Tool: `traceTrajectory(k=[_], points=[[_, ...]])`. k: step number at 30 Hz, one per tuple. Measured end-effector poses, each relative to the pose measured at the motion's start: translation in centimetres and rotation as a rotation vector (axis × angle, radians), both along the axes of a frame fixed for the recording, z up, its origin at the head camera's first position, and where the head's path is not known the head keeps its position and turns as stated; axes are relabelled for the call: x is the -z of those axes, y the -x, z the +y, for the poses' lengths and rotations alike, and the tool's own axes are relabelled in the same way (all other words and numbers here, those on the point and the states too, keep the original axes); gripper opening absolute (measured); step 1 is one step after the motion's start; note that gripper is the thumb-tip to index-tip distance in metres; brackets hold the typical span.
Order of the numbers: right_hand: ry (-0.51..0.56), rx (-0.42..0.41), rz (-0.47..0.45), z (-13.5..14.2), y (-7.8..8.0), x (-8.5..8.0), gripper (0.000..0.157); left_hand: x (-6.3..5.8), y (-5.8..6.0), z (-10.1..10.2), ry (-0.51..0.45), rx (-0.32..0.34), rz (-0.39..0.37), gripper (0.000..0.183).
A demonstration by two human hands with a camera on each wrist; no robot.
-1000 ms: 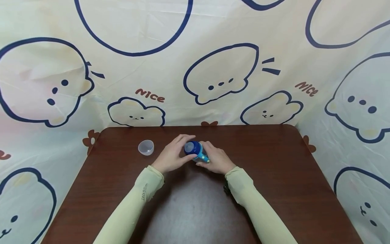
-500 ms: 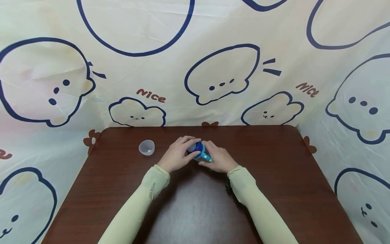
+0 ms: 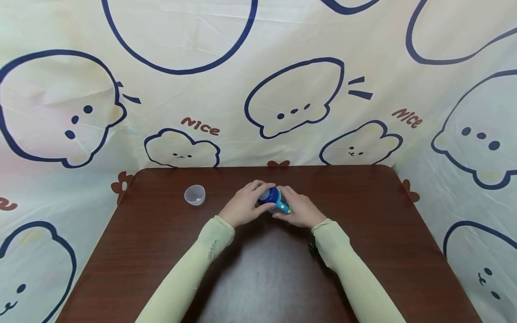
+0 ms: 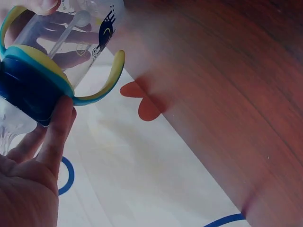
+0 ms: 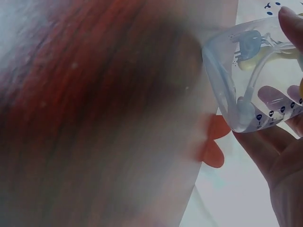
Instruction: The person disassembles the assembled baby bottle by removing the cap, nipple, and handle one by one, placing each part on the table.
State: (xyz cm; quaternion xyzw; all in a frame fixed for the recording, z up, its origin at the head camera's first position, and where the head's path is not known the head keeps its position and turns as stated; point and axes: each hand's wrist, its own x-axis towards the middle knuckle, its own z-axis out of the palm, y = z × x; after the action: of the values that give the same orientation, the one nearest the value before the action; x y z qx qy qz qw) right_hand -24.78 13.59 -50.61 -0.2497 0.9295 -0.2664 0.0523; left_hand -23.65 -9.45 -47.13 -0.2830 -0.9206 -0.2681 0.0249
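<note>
- Bottle, gripped from both sides, at 12 o'clock on the bench, near the far edge; tilted, with the dark blue collar turned towards 10 o'clock (cannot tell whether touching the wood underneath).
- Left hand, at 9 o'clock of the bottle: clamped on the collar end, with thumb on the near side and fingers on the far side.
- Right hand, at 3 o'clock of the bottle: clamped round the clear body, with fingers showing through the wall in the wrist view.
- Handles, blue and yellow, curving out beside the collar; one pointing to 4 o'clock in the head view.
- Inside the body, a thin straw; on the wall, printed marks (too small to read).
- Small clear cup, at 9 o'clock from the left hand, well apart from the bottle.
- Beyond the bench, at 12 o'clock, pale cloth with blue-outlined animals and brown "Nice" lettering.
</note>
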Motion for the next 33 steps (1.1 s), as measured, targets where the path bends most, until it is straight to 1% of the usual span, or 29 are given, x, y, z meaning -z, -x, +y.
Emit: traceTrajectory(k=[2, 7, 11, 17, 21, 24, 28, 33], points=[[0.004, -0.001, -0.002, 0.22, -0.01, 0.11, 0.083, 0.02, 0.05, 0.21, 0.01, 0.009, 0.009, 0.061], [0.014, 0.003, 0.01, 0.58, -0.16, 0.5, 0.082, 0.09, 0.14, 0.58, 0.028, 0.064, 0.038, 0.059], [0.028, -0.008, 0.025, 0.55, -0.13, 0.69, 0.082, 0.11, 0.16, 0.52, 0.032, 0.079, 0.04, 0.058], [0.02, -0.033, 0.029, 0.4, 0.02, 0.74, 0.082, 0.15, 0.12, 0.38, 0.036, 0.076, 0.019, 0.056], [0.024, -0.04, 0.025, 0.57, -0.06, 0.68, 0.082, 0.17, -0.02, 0.6, 0.022, 0.076, 0.011, 0.054], [0.029, -0.052, 0.036, 0.64, -0.07, 0.65, 0.081, 0.27, -0.05, 0.83, 0.023, 0.071, 0.034, 0.052], [0.033, -0.08, 0.053, 0.53, 0.06, 0.57, 0.079, 0.51, -0.1, 0.9, 0.038, 0.044, 0.062, 0.049], [0.011, -0.079, 0.057, 0.51, 0.15, 0.3, 0.081, 0.61, -0.09, 1.05, 0.028, 0.048, 0.065, 0.049]])
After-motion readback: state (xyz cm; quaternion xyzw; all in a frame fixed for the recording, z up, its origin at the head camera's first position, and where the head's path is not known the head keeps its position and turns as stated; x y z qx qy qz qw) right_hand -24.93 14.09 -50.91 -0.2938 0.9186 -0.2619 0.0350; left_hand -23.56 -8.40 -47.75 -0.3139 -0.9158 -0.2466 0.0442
